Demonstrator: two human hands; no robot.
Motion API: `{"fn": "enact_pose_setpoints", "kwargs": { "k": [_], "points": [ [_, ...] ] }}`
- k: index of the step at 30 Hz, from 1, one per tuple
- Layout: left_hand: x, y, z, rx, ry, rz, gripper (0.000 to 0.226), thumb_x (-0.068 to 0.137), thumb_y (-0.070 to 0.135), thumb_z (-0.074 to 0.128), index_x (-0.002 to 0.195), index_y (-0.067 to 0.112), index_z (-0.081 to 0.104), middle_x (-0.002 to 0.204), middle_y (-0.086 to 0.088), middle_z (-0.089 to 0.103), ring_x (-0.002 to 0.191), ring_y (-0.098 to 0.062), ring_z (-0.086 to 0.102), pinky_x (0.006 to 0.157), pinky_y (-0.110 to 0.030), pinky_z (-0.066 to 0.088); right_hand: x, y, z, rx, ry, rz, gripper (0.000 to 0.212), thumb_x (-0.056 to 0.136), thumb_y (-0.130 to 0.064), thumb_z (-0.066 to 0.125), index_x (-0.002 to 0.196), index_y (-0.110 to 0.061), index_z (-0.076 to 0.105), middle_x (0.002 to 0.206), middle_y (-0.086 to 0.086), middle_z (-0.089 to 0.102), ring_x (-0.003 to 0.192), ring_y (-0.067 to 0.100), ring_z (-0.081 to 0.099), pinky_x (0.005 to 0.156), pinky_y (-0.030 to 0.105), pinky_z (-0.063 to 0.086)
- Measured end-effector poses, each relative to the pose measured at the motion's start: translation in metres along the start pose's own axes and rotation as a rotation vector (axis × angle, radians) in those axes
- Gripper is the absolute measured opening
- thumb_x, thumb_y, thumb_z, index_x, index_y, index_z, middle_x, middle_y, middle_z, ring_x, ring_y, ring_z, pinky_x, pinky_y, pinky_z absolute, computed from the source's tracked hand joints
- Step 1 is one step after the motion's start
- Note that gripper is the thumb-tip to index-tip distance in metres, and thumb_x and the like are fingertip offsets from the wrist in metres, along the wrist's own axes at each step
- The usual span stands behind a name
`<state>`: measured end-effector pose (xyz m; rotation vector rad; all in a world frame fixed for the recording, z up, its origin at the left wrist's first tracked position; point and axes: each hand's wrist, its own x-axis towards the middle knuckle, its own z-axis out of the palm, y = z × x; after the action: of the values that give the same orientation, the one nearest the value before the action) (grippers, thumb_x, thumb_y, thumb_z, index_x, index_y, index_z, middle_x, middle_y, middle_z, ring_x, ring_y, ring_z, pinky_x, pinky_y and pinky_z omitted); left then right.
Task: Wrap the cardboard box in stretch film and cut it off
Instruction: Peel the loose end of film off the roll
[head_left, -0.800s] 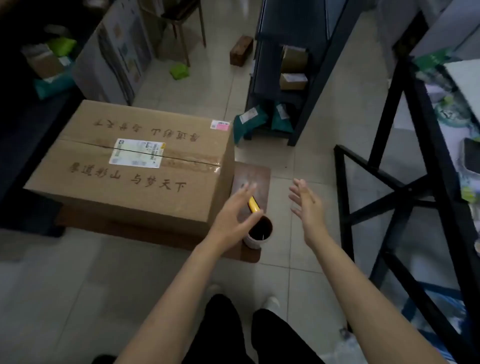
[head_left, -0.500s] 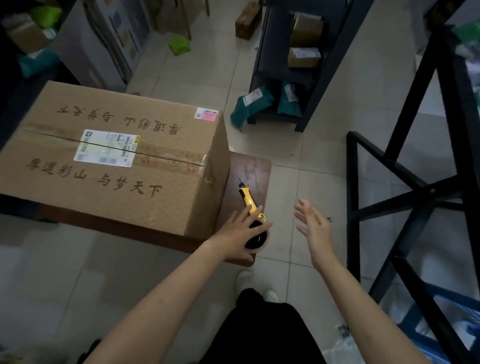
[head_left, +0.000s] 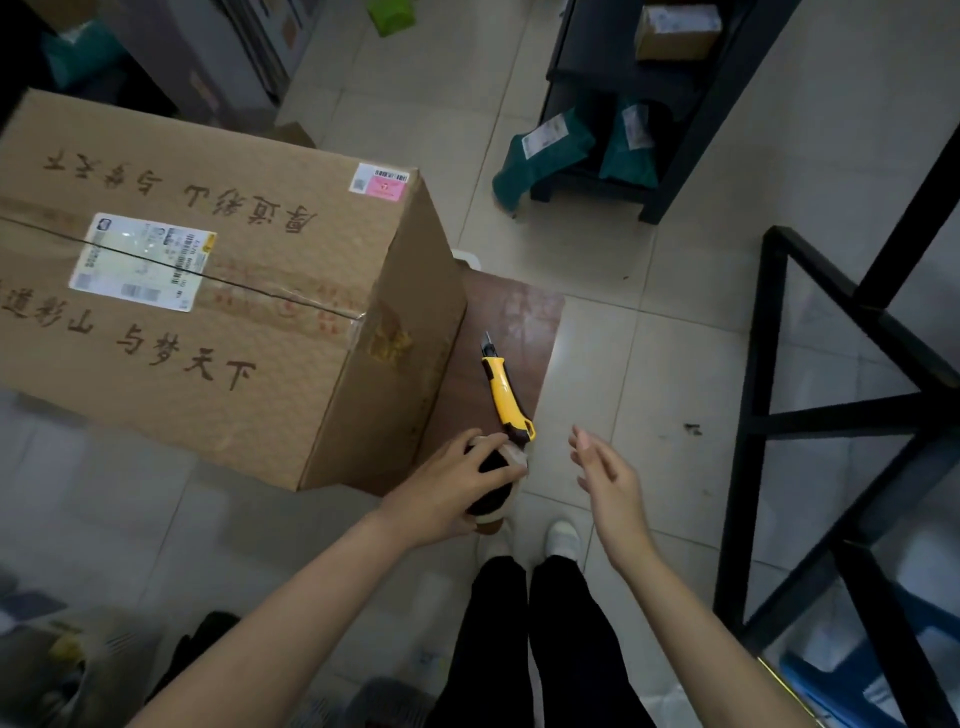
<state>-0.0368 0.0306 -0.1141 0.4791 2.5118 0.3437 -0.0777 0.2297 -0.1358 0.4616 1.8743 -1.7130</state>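
Cardboard box: large, sealed along the top seam with clear tape, printed with dark characters; it covers most of the bench, its right side facing the bare strip at the bench's right end.
Bench: low, dark brown wooden top on a pale tiled floor; only its right end and near-right corner show bare beside the box.
Black frame: metal, standing on the floor well to the right of the bench.
Shipping label: white, stuck across the box's top seam.
Left hand: fingers curled over the top of the stretch film roll, gripping it at the bench's near-right corner.
Right hand: open, fingers spread and slightly bent, holding nothing, in the air just off the bench's right edge.
Stretch film roll: standing upright at the near-right corner, dark hollow core facing up, pale film around it, partly covered by the left fingers.
Utility knife: yellow and black, lying on the bare right end of the bench, blade end pointing away, butt end just beside the roll.
Pink sticker: on the box's far-right top corner.
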Motion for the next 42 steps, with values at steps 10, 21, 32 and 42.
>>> {"fn": "enact_pose_setpoints", "kwargs": {
  "k": [10,21,32,42],
  "points": [
    [-0.05,-0.019,0.058,-0.096,0.211,-0.062,0.079,0.077,0.026,0.071,0.141,0.038,0.027,0.153,-0.001,0.014,0.142,-0.033,0.015,0.104,-0.044,0.037,0.056,0.057,0.024,-0.809,-0.517,-0.315,0.062,0.083,0.008,0.048,0.139,-0.02,0.044,0.147,0.0,0.042,0.137,0.017,0.037,0.103,0.007,0.02],
    [-0.081,-0.019,0.079,-0.264,0.375,-0.192,0.065,0.082,0.023,0.067,0.137,0.034,0.034,0.152,-0.003,0.02,0.143,-0.026,0.013,0.108,-0.037,0.028,0.078,0.039,0.054,-1.092,-0.588,-0.967,0.035,0.071,-0.007,0.063,0.105,-0.011,0.072,0.108,0.003,0.073,0.089,0.021,0.071,0.059,0.024,0.054],
    [-0.092,-0.023,0.086,-0.282,0.396,-0.235,0.077,0.076,0.019,0.073,0.139,0.034,0.031,0.152,-0.002,0.018,0.143,-0.026,0.015,0.111,-0.037,0.024,0.072,0.046,0.06,-1.08,-0.533,-1.104,0.025,0.086,-0.016,0.046,0.089,-0.005,0.069,0.091,0.006,0.073,0.077,0.023,0.07,0.054,0.028,0.049],
    [-0.092,-0.024,0.082,-0.414,0.518,-0.316,0.076,0.073,0.03,0.075,0.138,0.031,0.035,0.15,-0.003,0.022,0.137,-0.019,0.027,0.108,-0.038,0.033,0.054,0.052,0.036,-0.845,-0.515,-0.871,0.02,0.087,-0.023,0.051,0.097,-0.009,0.062,0.093,0.0,0.072,0.077,0.014,0.069,0.061,0.034,0.054]
  ]
}}
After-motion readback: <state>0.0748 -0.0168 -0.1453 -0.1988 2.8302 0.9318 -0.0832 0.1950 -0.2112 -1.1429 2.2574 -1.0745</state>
